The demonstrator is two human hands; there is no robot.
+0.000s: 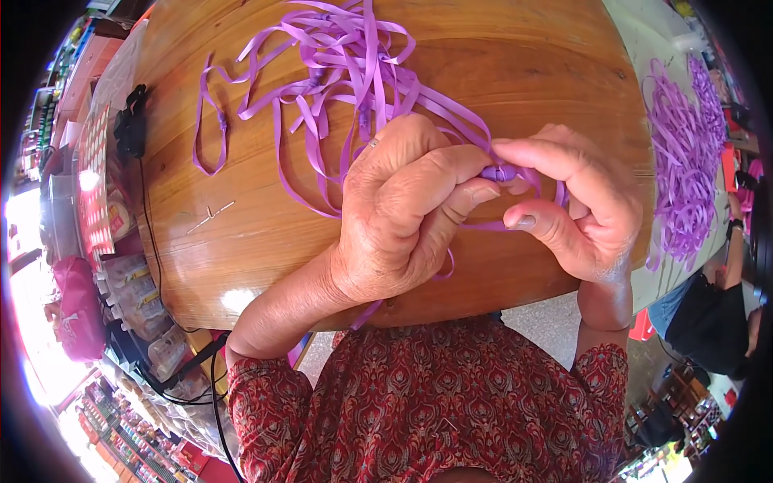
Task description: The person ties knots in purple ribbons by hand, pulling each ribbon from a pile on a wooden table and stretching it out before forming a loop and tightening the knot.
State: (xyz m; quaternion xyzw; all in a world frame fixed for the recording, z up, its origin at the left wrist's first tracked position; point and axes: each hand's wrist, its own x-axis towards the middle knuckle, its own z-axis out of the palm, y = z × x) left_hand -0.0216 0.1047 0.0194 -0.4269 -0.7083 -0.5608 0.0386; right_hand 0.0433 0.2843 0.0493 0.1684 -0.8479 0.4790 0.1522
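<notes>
In front of me I hold a purple ribbon with a tight wrapped knot [498,172]. My left hand [398,209] is closed on it, the knot sticking out between thumb and curled forefinger. My right hand [576,197] is at the knot's other side, its thumb and forefinger spread apart and the forefinger tip close above the knot. Ribbon runs behind the right hand's fingers, partly hidden. Beyond my hands, a tangled pile of purple ribbons [346,60] with several similar knots lies on the wooden table [531,72]. One knotted loop [223,121] extends to its left.
A thin metal wire piece [211,216] lies on the table's left part. A black object with a cable [130,125] is at the left edge, beside packaged goods [141,294]. More purple ribbons [684,161] cover a pale table at right, near another person [708,326].
</notes>
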